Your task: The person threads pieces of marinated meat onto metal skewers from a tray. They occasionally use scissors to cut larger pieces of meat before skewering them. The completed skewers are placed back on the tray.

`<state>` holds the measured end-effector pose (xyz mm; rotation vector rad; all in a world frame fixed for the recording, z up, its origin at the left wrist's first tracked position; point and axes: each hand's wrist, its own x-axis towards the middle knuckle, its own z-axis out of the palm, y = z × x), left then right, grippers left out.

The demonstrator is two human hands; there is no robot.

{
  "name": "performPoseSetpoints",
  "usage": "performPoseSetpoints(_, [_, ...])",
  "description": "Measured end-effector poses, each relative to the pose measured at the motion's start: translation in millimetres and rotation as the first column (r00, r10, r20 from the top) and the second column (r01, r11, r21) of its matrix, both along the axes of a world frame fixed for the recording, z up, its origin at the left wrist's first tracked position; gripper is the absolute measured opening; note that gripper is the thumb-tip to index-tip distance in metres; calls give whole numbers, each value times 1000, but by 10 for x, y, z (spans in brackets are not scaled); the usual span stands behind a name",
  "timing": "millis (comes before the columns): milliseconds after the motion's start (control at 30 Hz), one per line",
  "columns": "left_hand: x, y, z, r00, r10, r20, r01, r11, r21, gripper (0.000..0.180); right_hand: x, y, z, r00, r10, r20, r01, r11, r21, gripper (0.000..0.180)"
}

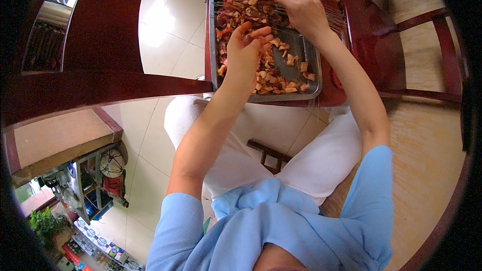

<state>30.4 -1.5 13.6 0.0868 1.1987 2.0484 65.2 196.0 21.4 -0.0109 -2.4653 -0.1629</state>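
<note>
A rectangular metal tray [317, 81] holds rows of threaded meat skewers [246, 5] in its far left part, with loose cubes of meat [275, 81] nearer to me. My right hand [305, 12] is closed in a pinch on a meat skewer at the right end of the top rows. Much of that skewer is hidden by my fingers. Over the left side of the loose meat, my left hand [247, 50] has its fingers apart, and I see nothing held in it. Thin bare skewer sticks [333, 19] extend past the tray's right rim.
The tray rests on a dark red wooden seat [329, 93] in front of my knees. A dark red chair [374, 35] stands on the right, and a wooden frame [115, 84] runs along the left. Lower left are shelves, a ball [112, 163] and a green plant [44, 225].
</note>
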Motion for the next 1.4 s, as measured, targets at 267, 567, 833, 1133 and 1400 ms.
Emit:
performPoseSetpoints(267, [-118, -5, -136, 991, -36, -130, 39, 999, 25, 49, 1588, -511, -66, 917, -399, -26, 270, 666, -695, 11])
performPoseSetpoints(567, [-223, -43, -193, 969, -145, -200, 134, 989, -67, 42, 2484, -718, -535, 827, -189, 530, 497, -194, -846, 39])
performPoseSetpoints(833, [-212, -20, -251, 962, -179, -207, 173, 984, -43, 35, 2495, -913, -670, 904, 126, 409, 427, -297, -854, 25])
performPoseSetpoints(1133, [-338, -46, -359, 944, -154, -292, 145, 988, -51, 41, 2484, -1659, -403, 945, 319, -66, 216, -765, -607, 10])
performPoseSetpoints(1400, [27, -121, -160, 783, -609, -125, 616, 788, 19, 63, 2332, -2565, -290, 806, 591, -45, 243, -398, -885, 15])
